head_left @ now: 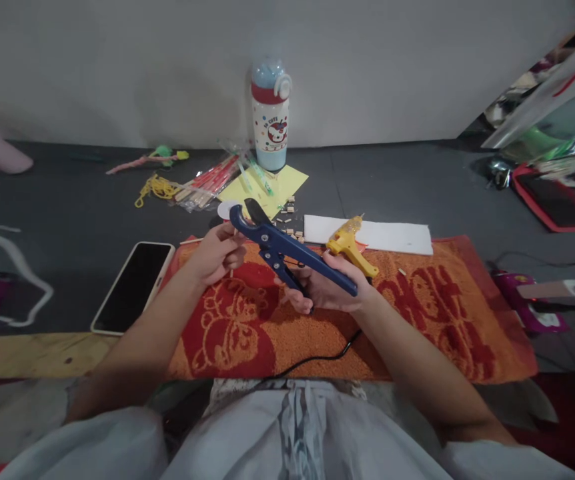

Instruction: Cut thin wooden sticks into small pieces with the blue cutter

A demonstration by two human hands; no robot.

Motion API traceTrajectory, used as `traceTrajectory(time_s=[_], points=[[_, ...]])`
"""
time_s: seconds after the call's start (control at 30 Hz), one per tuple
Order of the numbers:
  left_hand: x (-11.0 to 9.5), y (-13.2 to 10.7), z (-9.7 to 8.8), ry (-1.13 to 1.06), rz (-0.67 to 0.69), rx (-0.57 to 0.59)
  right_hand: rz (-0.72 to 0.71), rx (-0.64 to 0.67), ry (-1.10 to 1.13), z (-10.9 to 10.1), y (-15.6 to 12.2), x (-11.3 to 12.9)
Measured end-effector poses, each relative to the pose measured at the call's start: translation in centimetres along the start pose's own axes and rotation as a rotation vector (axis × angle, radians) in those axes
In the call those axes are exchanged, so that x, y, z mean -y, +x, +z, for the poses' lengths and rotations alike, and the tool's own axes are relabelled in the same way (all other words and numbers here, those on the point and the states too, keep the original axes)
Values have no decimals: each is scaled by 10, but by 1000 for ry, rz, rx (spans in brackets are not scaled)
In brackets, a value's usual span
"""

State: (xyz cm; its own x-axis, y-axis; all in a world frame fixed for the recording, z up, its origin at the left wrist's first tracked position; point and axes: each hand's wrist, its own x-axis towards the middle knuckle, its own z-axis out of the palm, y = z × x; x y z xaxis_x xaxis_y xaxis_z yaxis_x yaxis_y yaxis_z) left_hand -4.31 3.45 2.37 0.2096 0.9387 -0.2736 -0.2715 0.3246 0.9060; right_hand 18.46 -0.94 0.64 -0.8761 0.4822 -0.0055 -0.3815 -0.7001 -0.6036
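My right hand [340, 287] is wrapped round the handles of a blue PVC pipe cutter [292, 250], held above the towel with its jaw toward the upper left. The cutter's dark blade stands raised from the hooked jaw. My left hand [220, 253] is closed beside that jaw, its fingers pinching a thin wooden stick [232, 272], of which only a short end shows. Small cut wooden pieces [295, 235] lie scattered behind the cutter. A yellow hot glue gun [346, 240] rests just beyond my right hand, on a white strip [397, 235].
An orange and red towel [417, 333] covers the near table. A phone [132, 287] lies left of it. Behind are yellow paper [287, 183], packaged sticks [212, 183], yellow cord [157, 189] and a bottle [270, 120] by the wall. A black cable [317, 359] crosses the towel's front.
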Motion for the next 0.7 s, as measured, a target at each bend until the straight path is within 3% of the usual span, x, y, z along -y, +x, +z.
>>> traceTrajectory(time_s=[0.5, 0.63, 0.7], points=[[5, 2, 4, -161, -80, 4, 97, -20, 44, 4, 2, -4], [3, 1, 5, -160, -64, -6, 129, -47, -97, 11, 2, 0], [3, 2, 5, -144, -32, -1, 144, -139, -284, 13, 1, 2]])
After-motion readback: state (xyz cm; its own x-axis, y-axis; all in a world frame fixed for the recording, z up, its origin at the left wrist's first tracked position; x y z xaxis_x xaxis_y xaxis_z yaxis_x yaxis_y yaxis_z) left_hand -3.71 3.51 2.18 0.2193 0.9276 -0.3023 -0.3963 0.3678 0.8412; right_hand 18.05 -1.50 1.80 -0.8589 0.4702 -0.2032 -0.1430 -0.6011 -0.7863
